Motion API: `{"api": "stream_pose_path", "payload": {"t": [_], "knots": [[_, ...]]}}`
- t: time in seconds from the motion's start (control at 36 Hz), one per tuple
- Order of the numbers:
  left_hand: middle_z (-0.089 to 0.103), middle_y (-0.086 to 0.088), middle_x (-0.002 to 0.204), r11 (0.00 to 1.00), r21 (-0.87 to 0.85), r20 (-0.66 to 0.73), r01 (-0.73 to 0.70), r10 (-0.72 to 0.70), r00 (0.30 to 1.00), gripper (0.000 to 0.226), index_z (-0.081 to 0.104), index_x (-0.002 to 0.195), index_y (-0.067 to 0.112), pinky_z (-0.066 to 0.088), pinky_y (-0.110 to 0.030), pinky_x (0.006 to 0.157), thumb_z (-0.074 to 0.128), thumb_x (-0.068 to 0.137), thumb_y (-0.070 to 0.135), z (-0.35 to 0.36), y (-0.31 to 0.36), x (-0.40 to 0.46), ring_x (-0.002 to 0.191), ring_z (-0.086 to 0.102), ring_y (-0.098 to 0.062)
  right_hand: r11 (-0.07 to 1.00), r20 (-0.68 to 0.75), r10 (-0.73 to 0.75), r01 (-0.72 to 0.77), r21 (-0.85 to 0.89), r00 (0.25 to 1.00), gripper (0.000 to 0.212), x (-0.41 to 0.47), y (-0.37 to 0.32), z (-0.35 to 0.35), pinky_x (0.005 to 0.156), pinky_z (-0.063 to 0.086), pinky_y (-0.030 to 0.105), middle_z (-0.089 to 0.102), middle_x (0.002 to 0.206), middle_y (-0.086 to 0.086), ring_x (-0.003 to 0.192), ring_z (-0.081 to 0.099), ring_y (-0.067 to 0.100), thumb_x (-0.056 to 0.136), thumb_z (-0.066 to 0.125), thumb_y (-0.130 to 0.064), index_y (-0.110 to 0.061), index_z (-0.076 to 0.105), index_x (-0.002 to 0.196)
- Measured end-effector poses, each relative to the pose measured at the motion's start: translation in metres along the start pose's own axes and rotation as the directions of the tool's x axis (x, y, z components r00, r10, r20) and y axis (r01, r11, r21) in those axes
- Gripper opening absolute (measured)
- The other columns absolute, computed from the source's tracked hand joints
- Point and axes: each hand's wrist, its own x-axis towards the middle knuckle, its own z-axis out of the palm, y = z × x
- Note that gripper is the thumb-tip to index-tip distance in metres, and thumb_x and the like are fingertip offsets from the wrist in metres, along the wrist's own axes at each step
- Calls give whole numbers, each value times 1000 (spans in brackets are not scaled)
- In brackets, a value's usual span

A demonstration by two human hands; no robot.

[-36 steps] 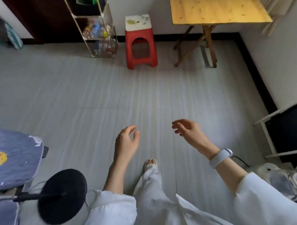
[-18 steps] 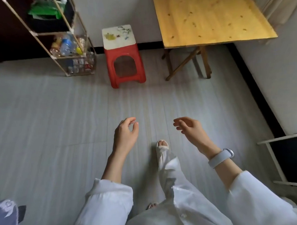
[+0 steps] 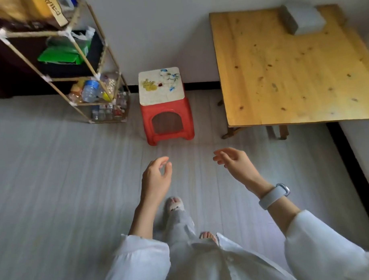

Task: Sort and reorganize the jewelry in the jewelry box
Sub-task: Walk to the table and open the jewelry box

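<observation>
No text here is clear enough to read.

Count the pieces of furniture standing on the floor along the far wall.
3: a wire shelf rack at left, a red stool in the middle, a wooden table at right. Others may lie outside the view.

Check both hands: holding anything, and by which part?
Nothing is held. The left hand and right hand hang over the floor with loosely curled fingers, empty. The grey box on the wooden table sits untouched.
</observation>
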Motion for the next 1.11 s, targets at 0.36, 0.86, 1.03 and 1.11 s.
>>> {"api": "stream_pose_path", "payload": {"t": [0.36, 0.86, 1.03, 1.11], "knots": [[63, -3, 115, 997, 5, 106, -71, 70, 992, 25, 61, 114, 11, 37, -17, 82, 51, 93, 18, -23, 28, 267, 105, 58, -16, 995, -78, 60, -53, 81, 995, 22, 216, -89, 12, 79, 50, 28, 68, 93, 5, 85, 63, 15, 95, 43, -15, -10, 62, 105], [61, -2, 118, 985, 47, 328, -168, 144, 934, 26, 60, 116, 13, 39, -23, 92, 48, 94, 21, 62, 128, 506, 108, 55, -13, 973, -259, 174, -125, 195, 950, 27, 425, -119, -68, 70, 47, 13, 67, 93, 8, 83, 63, 17, 95, 39, -12, -3, 61, 107], [61, -1, 118, 972, 94, 391, -216, 164, 906, 27, 59, 118, 14, 37, -19, 85, 48, 94, 22, 108, 186, 571, 107, 55, -13, 965, -275, 209, -151, 217, 939, 26, 493, -116, -120, 79, 48, 33, 67, 90, 4, 81, 60, 15, 96, 38, -15, -8, 62, 103], [61, -1, 117, 954, 98, 435, -284, 216, 874, 28, 59, 118, 14, 38, -20, 87, 48, 94, 22, 130, 211, 596, 107, 56, -13, 963, -293, 223, -164, 214, 930, 25, 519, -117, -142, 79, 47, 34, 67, 90, 2, 80, 59, 14, 96, 38, -16, -10, 62, 102]]}}
